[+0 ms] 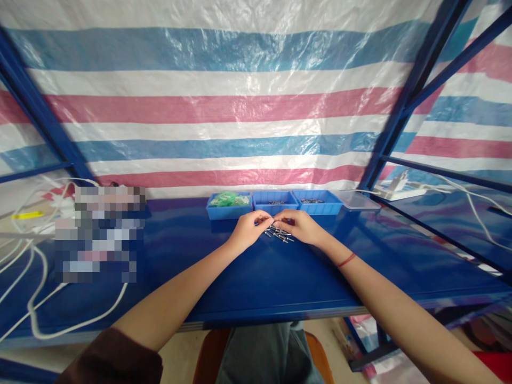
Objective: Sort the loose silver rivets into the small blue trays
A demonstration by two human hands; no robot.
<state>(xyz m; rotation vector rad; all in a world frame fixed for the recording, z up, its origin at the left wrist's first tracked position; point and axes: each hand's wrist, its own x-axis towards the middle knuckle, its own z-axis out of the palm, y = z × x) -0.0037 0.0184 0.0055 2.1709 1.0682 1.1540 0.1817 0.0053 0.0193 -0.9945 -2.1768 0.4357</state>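
Observation:
A small pile of thin metal pins with thicker ends, which look like blind rivets (283, 233), lies on the blue tabletop. My left hand (251, 226) is just above the pile's left side, thumb and forefinger closed in a pinch. From the other side my right hand (298, 224) pinches too, its fingertips meeting those of the left. Whatever sits between the fingertips is too small to make out. Right behind the hands stand a blue bin with green plastic packets (229, 199), a middle blue bin (276, 205) and a right blue bin (320, 208), the latter two containing small metal pieces.
A clear plastic lid (358, 201) lies right of the bins. White cables (38, 320) loop over the table's left side, near a blurred-out area. A white power strip (400, 191) is at the back right. Blue frame posts (394, 114) flank the striped sheet (224, 106).

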